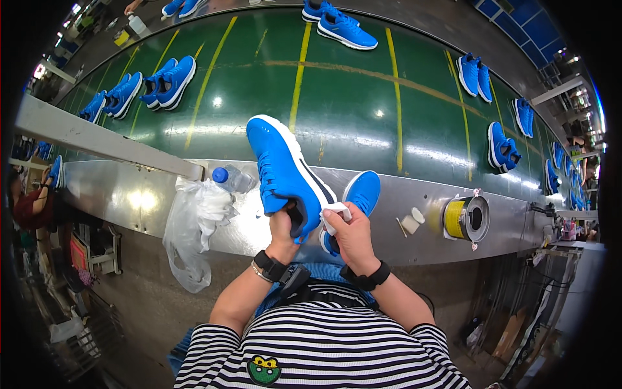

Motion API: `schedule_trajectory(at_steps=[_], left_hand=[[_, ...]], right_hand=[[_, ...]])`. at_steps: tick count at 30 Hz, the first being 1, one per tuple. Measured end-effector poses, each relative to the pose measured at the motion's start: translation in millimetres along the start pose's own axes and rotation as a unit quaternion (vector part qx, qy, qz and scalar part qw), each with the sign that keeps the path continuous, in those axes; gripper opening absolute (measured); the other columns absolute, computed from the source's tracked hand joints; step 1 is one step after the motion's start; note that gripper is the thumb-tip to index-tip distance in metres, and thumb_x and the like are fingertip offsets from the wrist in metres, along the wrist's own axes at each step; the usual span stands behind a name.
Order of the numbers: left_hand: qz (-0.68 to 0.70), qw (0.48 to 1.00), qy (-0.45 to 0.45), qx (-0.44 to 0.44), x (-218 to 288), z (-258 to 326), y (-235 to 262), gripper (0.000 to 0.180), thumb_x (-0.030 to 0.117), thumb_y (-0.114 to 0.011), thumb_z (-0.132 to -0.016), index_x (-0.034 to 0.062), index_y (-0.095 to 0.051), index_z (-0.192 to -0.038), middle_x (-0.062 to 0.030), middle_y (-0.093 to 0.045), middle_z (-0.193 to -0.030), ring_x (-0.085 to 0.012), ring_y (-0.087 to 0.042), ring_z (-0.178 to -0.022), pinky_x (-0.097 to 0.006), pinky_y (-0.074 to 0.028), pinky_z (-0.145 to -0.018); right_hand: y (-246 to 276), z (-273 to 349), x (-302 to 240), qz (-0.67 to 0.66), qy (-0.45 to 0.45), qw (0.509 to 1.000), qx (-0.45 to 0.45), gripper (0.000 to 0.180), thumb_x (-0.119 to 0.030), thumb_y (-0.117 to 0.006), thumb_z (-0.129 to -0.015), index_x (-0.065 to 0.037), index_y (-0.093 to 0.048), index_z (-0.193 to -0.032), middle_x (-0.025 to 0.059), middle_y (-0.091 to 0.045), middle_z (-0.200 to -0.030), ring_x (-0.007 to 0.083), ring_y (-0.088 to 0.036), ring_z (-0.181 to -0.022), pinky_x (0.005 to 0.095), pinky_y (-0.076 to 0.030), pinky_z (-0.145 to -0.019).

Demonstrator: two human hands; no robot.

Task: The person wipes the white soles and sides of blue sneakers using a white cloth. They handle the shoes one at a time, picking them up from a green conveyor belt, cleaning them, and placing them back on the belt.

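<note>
A bright blue sneaker (280, 162) with a white sole is tilted up over the bench, its toe pointing away from me. My left hand (282, 230) grips it at the heel, fingers partly inside the opening. In my right hand (355, 238) a small folded white cloth (335, 216) is pinched, touching the sole near the heel. A second blue sneaker (364, 192) lies on the metal ledge behind my right hand, partly covered by it.
A green conveyor belt (350, 110) carries several pairs of blue sneakers. On the metal ledge (414, 194) are a yellow-labelled can (455, 219), small white pieces (411, 222), a blue-capped bottle (233, 178) and a plastic bag (188, 233) hanging over the edge. A white beam (103, 139) crosses at left.
</note>
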State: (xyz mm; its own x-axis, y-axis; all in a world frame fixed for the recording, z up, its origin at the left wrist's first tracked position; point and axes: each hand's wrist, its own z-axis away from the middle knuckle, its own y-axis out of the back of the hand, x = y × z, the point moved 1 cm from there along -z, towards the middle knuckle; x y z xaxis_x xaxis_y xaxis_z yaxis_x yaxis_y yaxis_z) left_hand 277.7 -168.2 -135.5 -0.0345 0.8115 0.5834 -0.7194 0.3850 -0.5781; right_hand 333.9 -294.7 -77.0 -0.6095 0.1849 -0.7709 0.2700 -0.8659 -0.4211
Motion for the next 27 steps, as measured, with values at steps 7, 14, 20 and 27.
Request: schedule_trajectory(at_steps=[7,14,20,27], left_hand=[[-0.017,0.997,-0.069,-0.018,2.5,13.5,-2.7,0.031,0.028,-0.043,-0.091,0.0063,-0.046,-0.112,-0.0068,-0.054,-0.103,-0.016,-0.055,-0.092,-0.029,-0.046,-0.081],[-0.02,0.994,-0.1,-0.035,3.8,12.3,-2.6,0.029,0.025,-0.045,-0.09,0.0065,-0.046,-0.112,-0.0065,-0.054,-0.103,-0.0158,-0.054,-0.094,-0.029,-0.046,-0.083],[-0.027,0.99,-0.13,-0.053,12.7,21.1,-13.2,0.031,0.027,-0.046,-0.089,0.0068,-0.045,-0.113,-0.0064,-0.053,-0.105,-0.016,-0.054,-0.095,-0.029,-0.045,-0.083],[0.035,0.999,0.008,-0.007,11.2,8.3,0.2,0.018,0.013,-0.043,-0.085,0.0055,-0.052,-0.099,-0.0065,-0.057,-0.093,-0.0174,-0.058,-0.082,-0.03,-0.048,-0.072]], right_hand=[[2.6,1.9,6.2,0.006,-0.059,0.998,0.001,0.012,-0.006,-0.061,-0.078,-0.002,-0.056,-0.088,0.0047,-0.059,-0.082,0.0116,-0.057,-0.071,0.0242,-0.047,-0.063],[-9.5,3.1,-4.5,-0.034,-0.063,0.997,0.019,0.012,-0.005,-0.059,-0.078,-0.003,-0.055,-0.089,0.005,-0.059,-0.085,0.0121,-0.057,-0.074,0.0259,-0.048,-0.066],[-1.6,2.9,7.8,-0.02,-0.072,0.997,0.008,0.014,-0.004,-0.058,-0.078,-0.003,-0.054,-0.091,0.0047,-0.058,-0.087,0.0129,-0.057,-0.077,0.0273,-0.048,-0.067],[-1.4,8.6,1.9,-0.077,-0.068,0.995,0.005,0.013,-0.004,-0.057,-0.08,-0.005,-0.051,-0.092,0.0047,-0.056,-0.085,0.0142,-0.055,-0.073,0.028,-0.047,-0.064]])
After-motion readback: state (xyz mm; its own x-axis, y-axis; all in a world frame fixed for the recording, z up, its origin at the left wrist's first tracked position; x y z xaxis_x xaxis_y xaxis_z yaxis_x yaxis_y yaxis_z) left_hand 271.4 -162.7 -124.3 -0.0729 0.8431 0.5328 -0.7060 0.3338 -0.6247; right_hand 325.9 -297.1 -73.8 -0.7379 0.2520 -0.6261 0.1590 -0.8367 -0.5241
